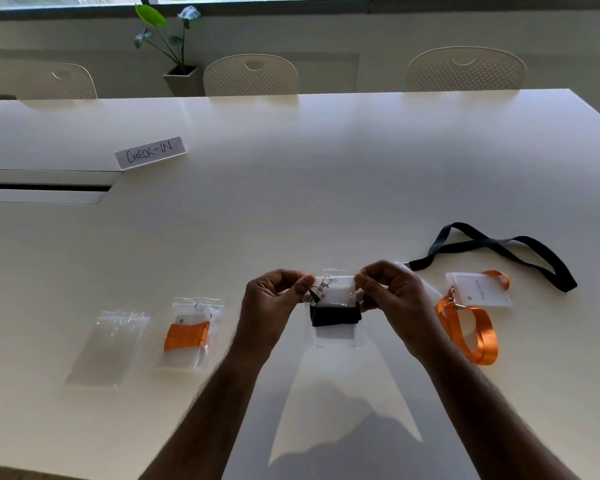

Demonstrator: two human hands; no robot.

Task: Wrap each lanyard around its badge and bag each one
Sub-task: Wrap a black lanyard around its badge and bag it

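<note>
I hold a clear zip bag [336,336] upright above the table. Inside it is a badge wrapped in a black lanyard [336,315] with a metal clip near the top. My left hand [274,303] pinches the bag's top left corner and my right hand [392,292] pinches its top right corner. To the left lies a bagged badge with an orange lanyard [187,336]. An empty clear bag [110,346] lies further left. On the right lie a loose badge [478,291] with an orange lanyard [471,332] and a loose black lanyard [499,247].
A white card reading CHECK-IN [150,152] stands at the back left of the white table [326,185]. A cable slot [42,187] runs along the left. Three white chairs [250,76] and a potted plant [174,46] stand beyond the far edge.
</note>
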